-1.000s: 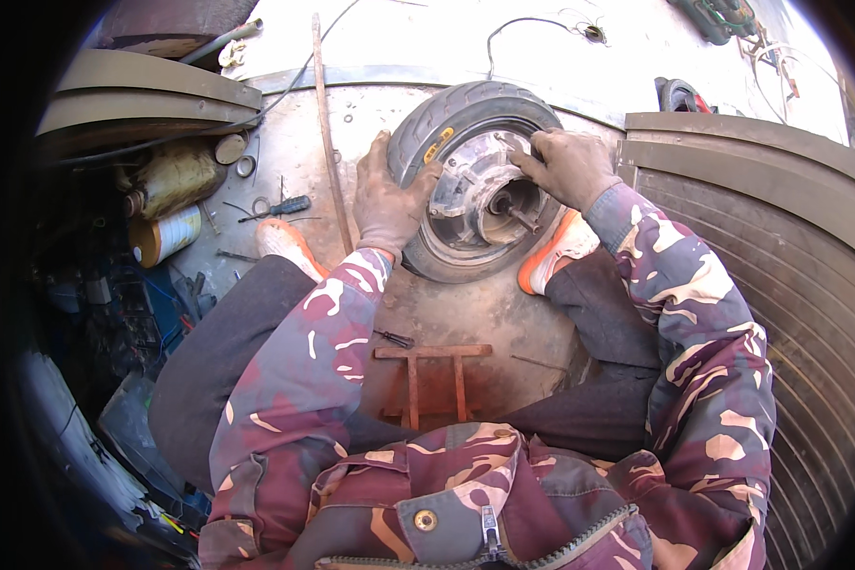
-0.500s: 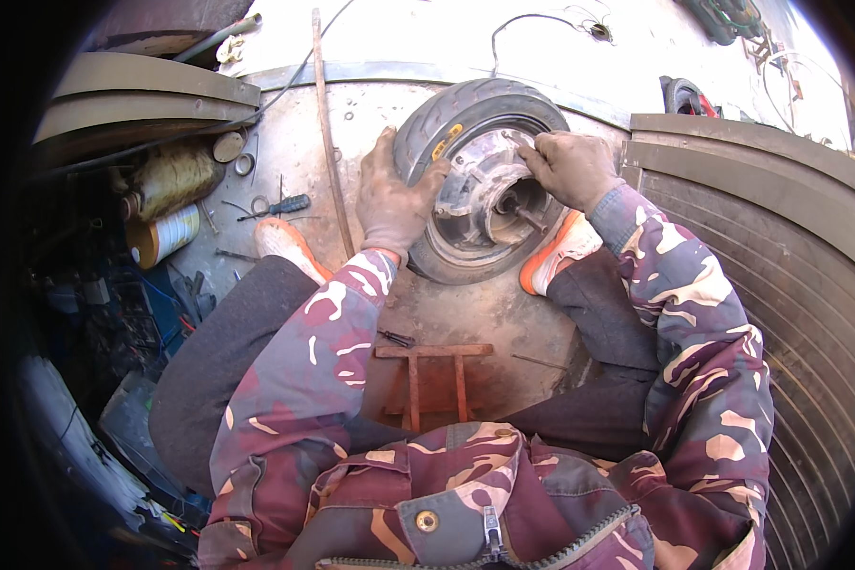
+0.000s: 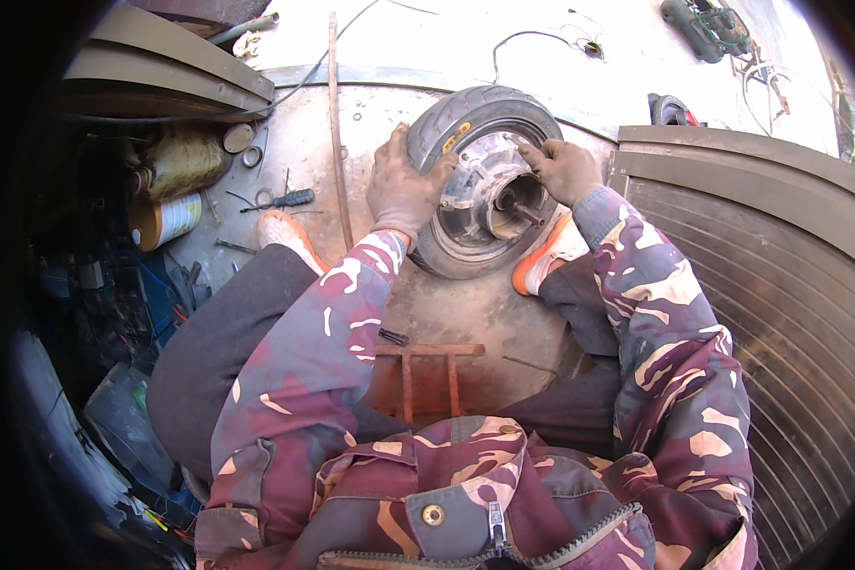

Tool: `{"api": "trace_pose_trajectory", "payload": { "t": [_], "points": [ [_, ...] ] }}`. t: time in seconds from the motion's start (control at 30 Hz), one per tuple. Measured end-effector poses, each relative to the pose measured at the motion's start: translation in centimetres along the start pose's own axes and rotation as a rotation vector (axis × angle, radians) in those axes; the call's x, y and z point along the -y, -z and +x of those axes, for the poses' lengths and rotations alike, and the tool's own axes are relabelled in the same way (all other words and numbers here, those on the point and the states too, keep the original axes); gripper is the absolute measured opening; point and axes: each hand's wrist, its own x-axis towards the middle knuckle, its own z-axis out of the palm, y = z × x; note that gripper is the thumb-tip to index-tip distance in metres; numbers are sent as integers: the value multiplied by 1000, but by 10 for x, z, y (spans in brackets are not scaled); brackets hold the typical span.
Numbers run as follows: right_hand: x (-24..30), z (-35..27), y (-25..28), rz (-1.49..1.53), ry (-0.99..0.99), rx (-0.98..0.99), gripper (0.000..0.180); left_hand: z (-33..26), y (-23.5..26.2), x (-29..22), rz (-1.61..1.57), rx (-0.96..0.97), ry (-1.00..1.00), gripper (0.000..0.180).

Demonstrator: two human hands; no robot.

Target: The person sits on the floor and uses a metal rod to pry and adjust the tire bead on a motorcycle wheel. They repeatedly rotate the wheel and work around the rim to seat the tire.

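Observation:
A scooter wheel with a black tyre stands tilted on the floor between my feet. Its grimy silver hub faces me, with an axle projecting from the round opening. My left hand, dirty and greyish, grips the tyre's left side, thumb toward the hub and fingers along the outside. At the hub's upper right edge, my right hand has its fingers pinched together. Whatever small thing may be between those fingertips is too hidden to name.
A long thin rod lies left of the wheel, beside a screwdriver and cans. A rusty metal frame sits between my legs. Ribbed brown panels rise on the right. A cable lies beyond the wheel.
The view has shifted slightly. Both hands stay at the wheel; the right fingers remain bent at the hub's edge, and the wheel looks almost unchanged.

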Motion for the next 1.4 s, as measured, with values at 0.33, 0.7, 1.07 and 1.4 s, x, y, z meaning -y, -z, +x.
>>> {"api": "trace_pose_trajectory", "payload": {
  "t": [0.33,0.7,1.07,1.4],
  "points": [
    [-10,7,-5,926,-544,398,58,0,0,3,17,16,13,97],
    [-1,8,-10,1465,-806,393,32,3,-2,2,30,6,-5,96],
    [15,7,-13,1572,-885,291,30,0,1,2,5,-19,12,96],
    [7,14,-12,1279,-793,289,35,1,1,4,-20,-20,-19,91]
  ]
}}
